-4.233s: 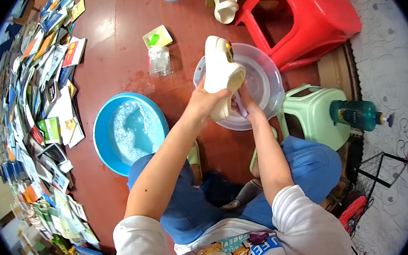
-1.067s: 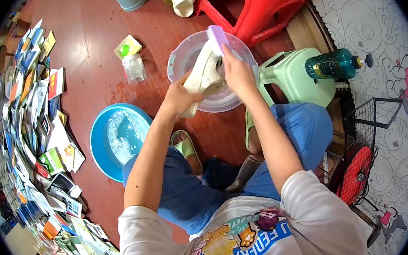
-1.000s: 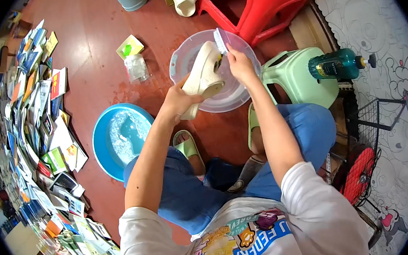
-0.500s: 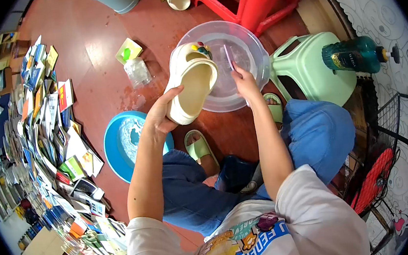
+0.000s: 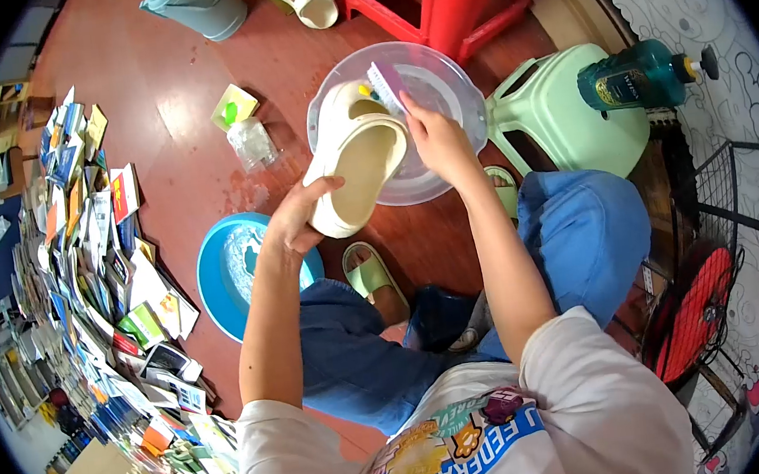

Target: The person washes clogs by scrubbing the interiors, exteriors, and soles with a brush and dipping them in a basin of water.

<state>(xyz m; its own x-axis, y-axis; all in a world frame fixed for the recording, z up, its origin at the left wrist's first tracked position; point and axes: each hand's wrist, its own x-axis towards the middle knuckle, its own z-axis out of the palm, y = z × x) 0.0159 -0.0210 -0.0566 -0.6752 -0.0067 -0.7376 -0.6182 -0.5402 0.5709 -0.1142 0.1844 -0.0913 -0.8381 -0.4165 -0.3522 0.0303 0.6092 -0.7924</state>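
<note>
My left hand (image 5: pixel 295 216) grips the heel end of a cream clog (image 5: pixel 357 171), whose opening faces up. Coloured charms show at the clog's toe, partly hidden by a purple brush with white bristles (image 5: pixel 389 88). My right hand (image 5: pixel 440 142) is closed round the brush's handle and holds it at the toe. Clog and brush are over a clear plastic basin (image 5: pixel 471 100). Left of my left hand stands a blue basin (image 5: pixel 217 294) of sudsy water, partly hidden by my forearm.
A second clog (image 5: pixel 313 6) lies at the top, between a grey-blue bucket (image 5: pixel 210 14) and a red stool (image 5: pixel 457 1). A green bottle (image 5: pixel 634 77) rests on a pale green stool (image 5: pixel 603 138). Books (image 5: pixel 133 288) pile up at the left.
The clog has turned from its side to show its opening. The brush moved away from it to the right, then came back onto the toe. The view has shifted.
</note>
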